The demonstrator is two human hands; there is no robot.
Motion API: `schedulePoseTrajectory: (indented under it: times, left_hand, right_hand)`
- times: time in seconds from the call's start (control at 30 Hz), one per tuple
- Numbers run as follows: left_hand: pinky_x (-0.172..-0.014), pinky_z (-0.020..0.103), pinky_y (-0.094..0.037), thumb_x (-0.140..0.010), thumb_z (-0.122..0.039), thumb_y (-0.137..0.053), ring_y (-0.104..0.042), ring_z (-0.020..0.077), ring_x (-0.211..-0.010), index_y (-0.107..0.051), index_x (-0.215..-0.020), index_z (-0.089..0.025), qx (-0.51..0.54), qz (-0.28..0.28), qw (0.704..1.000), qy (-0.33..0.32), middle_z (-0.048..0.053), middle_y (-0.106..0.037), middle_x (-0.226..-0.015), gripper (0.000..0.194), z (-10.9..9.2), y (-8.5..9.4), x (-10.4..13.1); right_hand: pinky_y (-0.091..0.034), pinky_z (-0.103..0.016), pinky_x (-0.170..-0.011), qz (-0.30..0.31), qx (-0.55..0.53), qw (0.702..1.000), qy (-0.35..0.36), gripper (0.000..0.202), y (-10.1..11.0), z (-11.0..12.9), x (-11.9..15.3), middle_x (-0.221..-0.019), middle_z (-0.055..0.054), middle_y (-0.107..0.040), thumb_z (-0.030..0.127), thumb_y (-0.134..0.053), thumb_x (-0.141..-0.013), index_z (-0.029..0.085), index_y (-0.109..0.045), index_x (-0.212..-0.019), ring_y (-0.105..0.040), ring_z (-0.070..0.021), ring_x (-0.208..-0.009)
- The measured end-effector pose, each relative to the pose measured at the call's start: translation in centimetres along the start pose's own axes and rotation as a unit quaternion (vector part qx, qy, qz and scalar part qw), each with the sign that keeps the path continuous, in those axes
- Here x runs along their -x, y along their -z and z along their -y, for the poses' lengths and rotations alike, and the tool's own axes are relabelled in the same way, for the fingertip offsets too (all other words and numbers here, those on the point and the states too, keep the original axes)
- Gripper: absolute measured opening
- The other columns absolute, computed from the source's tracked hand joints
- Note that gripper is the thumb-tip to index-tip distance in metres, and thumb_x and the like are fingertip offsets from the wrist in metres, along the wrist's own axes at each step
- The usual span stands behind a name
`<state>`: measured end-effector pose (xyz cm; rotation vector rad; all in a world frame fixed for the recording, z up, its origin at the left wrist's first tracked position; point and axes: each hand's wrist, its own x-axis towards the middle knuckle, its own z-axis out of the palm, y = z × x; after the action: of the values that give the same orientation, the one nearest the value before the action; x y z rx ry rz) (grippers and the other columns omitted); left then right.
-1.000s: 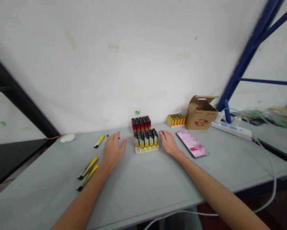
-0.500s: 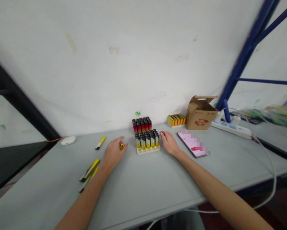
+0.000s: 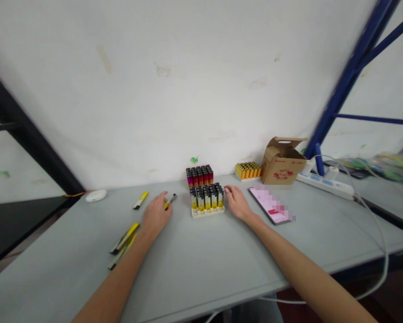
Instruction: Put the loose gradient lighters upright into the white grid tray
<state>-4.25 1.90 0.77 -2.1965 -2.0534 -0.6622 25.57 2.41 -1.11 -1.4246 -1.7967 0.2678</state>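
My left hand [image 3: 156, 215] is closed round a slim yellow-and-silver stick with a black end [image 3: 170, 201], which points up and to the right from the fingers. Just right of it stands a cream rack [image 3: 208, 213], filled with upright sticks [image 3: 207, 197] of the same yellow-and-silver look with black tops. On the rack's right side rests my right hand [image 3: 237, 202], its fingertips touching or very near the rack's edge; whether they pinch anything is hidden. Left of my left hand lies one loose yellow stick [image 3: 141, 200], and several more [image 3: 125, 237] lie beside my left forearm.
Behind the rack stand red and purple sticks with black tops [image 3: 200, 176]. Yellow-orange cylinders [image 3: 248, 171] sit near an open cardboard box [image 3: 282, 166]. A phone [image 3: 270, 206], a power strip [image 3: 326, 183] with cables and a white rounded device [image 3: 96, 196] lie on the grey table.
The stick in my left hand has turned, so its black end now sticks out toward the rack. My left hand has drawn slightly left. My right hand has barely moved.
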Motion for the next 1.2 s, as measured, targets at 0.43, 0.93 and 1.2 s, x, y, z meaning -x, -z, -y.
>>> schedulePoseTrajectory:
  times: [0.43,0.93,1.2]
  left_hand:
    - [-0.07,0.034,-0.051,-0.086,-0.041,-0.045,-0.061,0.0203,-0.076,-0.05,-0.096,-0.018,0.325,-0.095,0.94,0.026,0.006,-0.06,-0.084,0.025,-2.7,0.9,0.1]
    - [-0.046,0.025,-0.033,-0.084,-0.054,-0.038,-0.039,0.0109,-0.047,-0.052,-0.082,-0.018,0.681,0.099,0.724,0.054,-0.003,-0.045,-0.057,0.039,-6.4,3.2,2.4]
    - [-0.049,0.028,-0.038,-0.089,-0.06,-0.031,-0.04,0.0124,-0.049,-0.04,-0.068,-0.022,0.724,0.142,0.672,0.069,-0.003,-0.039,-0.056,0.044,-7.2,4.0,2.7]
  right_hand:
    - [-0.04,-0.034,-0.095,0.004,-0.003,1.0,-0.003,0.039,0.2,0.5,0.0,-0.107,-0.013,-0.063,0.037,-0.029,-0.097,0.014,-0.058,-0.109,-0.054,-0.0213,-0.104]
    - [-0.039,-0.035,-0.096,0.008,-0.004,1.0,0.001,0.04,0.1,0.4,0.1,-0.11,-0.013,-0.063,0.037,-0.029,-0.097,0.014,-0.058,-0.111,-0.054,-0.0217,-0.107]
    - [-0.034,-0.043,-0.099,0.003,0.132,0.989,-0.06,0.041,0.9,-0.4,-0.2,-0.12,-0.018,-0.06,0.037,-0.037,-0.095,0.011,-0.058,-0.119,-0.05,-0.0301,-0.114]
